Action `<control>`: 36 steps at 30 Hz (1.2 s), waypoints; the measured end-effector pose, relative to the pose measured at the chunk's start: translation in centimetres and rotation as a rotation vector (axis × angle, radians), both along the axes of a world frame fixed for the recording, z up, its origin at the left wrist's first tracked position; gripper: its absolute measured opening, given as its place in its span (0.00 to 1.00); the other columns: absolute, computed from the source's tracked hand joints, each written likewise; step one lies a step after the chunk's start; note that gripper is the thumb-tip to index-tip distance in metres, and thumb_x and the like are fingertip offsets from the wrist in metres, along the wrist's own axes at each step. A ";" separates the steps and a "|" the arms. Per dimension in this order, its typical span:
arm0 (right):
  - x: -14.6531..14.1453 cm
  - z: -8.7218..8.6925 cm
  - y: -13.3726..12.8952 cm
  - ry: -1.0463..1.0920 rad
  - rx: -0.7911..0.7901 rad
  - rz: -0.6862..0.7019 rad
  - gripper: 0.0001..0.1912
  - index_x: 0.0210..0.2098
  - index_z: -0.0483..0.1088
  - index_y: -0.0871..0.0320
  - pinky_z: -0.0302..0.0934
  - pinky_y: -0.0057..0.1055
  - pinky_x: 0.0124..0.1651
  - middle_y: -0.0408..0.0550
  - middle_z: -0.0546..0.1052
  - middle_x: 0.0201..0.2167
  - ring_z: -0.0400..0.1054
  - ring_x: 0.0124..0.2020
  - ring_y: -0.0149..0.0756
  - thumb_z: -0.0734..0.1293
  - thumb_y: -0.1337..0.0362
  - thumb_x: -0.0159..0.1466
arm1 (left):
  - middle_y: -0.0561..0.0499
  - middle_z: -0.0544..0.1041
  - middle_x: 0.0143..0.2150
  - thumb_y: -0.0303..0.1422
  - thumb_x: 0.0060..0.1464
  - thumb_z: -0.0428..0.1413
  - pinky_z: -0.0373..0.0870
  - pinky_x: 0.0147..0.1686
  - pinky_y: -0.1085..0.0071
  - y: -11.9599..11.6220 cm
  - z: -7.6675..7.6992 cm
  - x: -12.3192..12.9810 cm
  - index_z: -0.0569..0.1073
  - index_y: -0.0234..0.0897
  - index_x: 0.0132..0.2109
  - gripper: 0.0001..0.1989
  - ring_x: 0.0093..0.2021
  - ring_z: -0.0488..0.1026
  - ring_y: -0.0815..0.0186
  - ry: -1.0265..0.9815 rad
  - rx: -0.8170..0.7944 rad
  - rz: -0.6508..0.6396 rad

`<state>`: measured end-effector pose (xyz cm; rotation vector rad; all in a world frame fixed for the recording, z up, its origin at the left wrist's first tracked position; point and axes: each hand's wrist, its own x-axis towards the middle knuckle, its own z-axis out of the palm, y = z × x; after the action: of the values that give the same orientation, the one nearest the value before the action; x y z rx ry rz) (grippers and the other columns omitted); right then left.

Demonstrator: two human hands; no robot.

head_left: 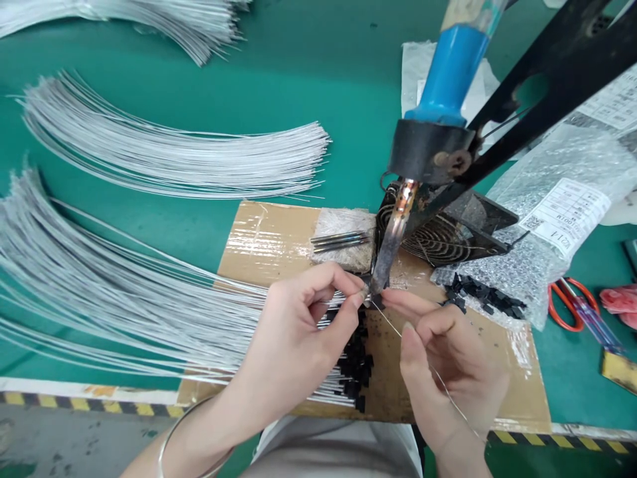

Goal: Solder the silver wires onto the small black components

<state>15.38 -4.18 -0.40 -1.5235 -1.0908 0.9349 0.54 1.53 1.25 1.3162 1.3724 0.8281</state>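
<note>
My left hand (308,325) pinches the end of a wire beside the tip of a soldering iron (395,232). The iron has a blue handle and hangs from a black stand. My right hand (448,358) has its fingers curled around a thin solder wire (450,395), which reaches up to the iron's tip. Under my left hand lies a bundle of grey wires (149,285), with black pieces (355,365) on their right ends.
A second wire bundle (174,153) lies behind. Brown cardboard (263,232) carries a pad with metal rods (341,240). A black fan (442,229), loose black pieces (488,295), bubble bags (527,245) and red-handled scissors (572,305) are at the right.
</note>
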 end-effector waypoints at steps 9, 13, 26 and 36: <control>0.0 0.0 0.1 0.023 0.031 0.004 0.11 0.29 0.66 0.52 0.72 0.35 0.46 0.48 0.85 0.49 0.81 0.49 0.42 0.68 0.69 0.67 | 0.54 0.81 0.31 0.28 0.58 0.57 0.66 0.28 0.74 0.1 0.3 0.0 0.75 0.38 0.31 0.07 0.32 0.75 0.68 -0.036 0.020 -0.007; -0.2 0.1 0.1 0.041 0.045 -0.010 0.12 0.29 0.66 0.52 0.71 0.36 0.48 0.47 0.85 0.49 0.81 0.49 0.42 0.67 0.70 0.67 | 0.54 0.81 0.31 0.27 0.58 0.57 0.68 0.29 0.75 0.1 0.4 0.0 0.75 0.38 0.31 0.07 0.32 0.76 0.69 -0.039 0.032 -0.012; -0.4 0.2 0.2 0.027 0.063 -0.022 0.11 0.29 0.66 0.53 0.71 0.32 0.45 0.46 0.85 0.47 0.81 0.48 0.40 0.68 0.71 0.66 | 0.53 0.82 0.33 0.26 0.58 0.57 0.65 0.27 0.73 -0.3 -0.1 -0.1 0.75 0.38 0.32 0.07 0.35 0.78 0.66 -0.033 0.060 0.001; -0.3 -0.1 0.1 0.049 0.084 -0.006 0.11 0.29 0.67 0.53 0.71 0.28 0.48 0.41 0.85 0.48 0.81 0.50 0.35 0.68 0.71 0.67 | 0.52 0.83 0.35 0.27 0.58 0.57 0.66 0.27 0.74 -0.4 -0.2 0.0 0.76 0.38 0.32 0.06 0.35 0.79 0.67 -0.025 0.074 0.010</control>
<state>15.08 -4.05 -0.55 -1.4280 -1.0764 0.9066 0.51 1.13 1.05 1.3522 1.3408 0.9076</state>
